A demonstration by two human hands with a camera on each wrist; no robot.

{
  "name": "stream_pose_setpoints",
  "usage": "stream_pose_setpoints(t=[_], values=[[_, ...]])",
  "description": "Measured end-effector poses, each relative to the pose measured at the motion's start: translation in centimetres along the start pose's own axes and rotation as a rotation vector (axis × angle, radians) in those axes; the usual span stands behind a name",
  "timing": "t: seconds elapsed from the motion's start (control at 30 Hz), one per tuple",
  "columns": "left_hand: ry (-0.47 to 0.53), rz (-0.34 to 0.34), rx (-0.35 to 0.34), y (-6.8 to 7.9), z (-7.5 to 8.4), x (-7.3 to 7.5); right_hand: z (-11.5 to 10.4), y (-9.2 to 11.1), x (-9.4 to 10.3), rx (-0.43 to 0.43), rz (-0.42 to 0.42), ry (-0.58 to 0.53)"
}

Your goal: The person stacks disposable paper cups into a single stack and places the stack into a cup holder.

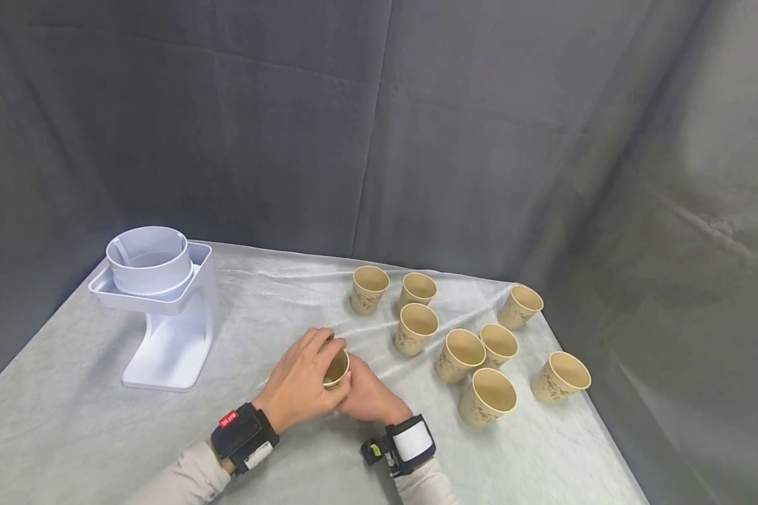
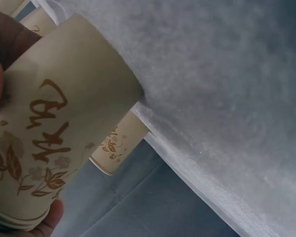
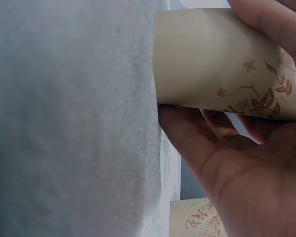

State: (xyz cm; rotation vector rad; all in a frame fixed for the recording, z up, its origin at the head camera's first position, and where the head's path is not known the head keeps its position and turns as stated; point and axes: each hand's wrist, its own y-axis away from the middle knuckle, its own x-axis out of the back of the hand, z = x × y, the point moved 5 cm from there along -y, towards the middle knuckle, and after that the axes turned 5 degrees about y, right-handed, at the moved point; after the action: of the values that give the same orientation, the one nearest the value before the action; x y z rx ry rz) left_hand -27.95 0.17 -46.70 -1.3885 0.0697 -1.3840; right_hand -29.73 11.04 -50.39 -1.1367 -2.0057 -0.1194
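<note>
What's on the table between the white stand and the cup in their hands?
Nothing: the head view shows only bare cloth between the stand and the held cup.

A staged recording set rather than a lived-in room, grey fabric backdrop (image 1: pixel 379 126) hung on all sides, table (image 1: pixel 69 421) draped in pale cloth, white cup dispenser (image 1: pixel 164 308), identical paper cups (image 1: pixel 461 337) laid out
</note>
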Motion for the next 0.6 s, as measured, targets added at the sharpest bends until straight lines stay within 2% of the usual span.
stream_pose_setpoints(t=[0.17,0.37,0.47,0.6], values=[[-0.011,-0.023,0.008,0.0,0.0,0.0,-0.2,0.0,0.1,0.023,0.005,-0.006],[-0.022,-0.033,0.013,-0.2,0.1,0.5,-3.7,0.1,1.3,-0.009,-0.011,-0.027],[0.033,-0.010,0.021,-0.4,0.2,1.0,-4.5,0.2,1.8,-0.003,-0.008,0.000],[0.177,0.023,0.018,-0.5,0.1,1.8,-3.4,0.4,2.1,-0.016,-0.024,-0.018]])
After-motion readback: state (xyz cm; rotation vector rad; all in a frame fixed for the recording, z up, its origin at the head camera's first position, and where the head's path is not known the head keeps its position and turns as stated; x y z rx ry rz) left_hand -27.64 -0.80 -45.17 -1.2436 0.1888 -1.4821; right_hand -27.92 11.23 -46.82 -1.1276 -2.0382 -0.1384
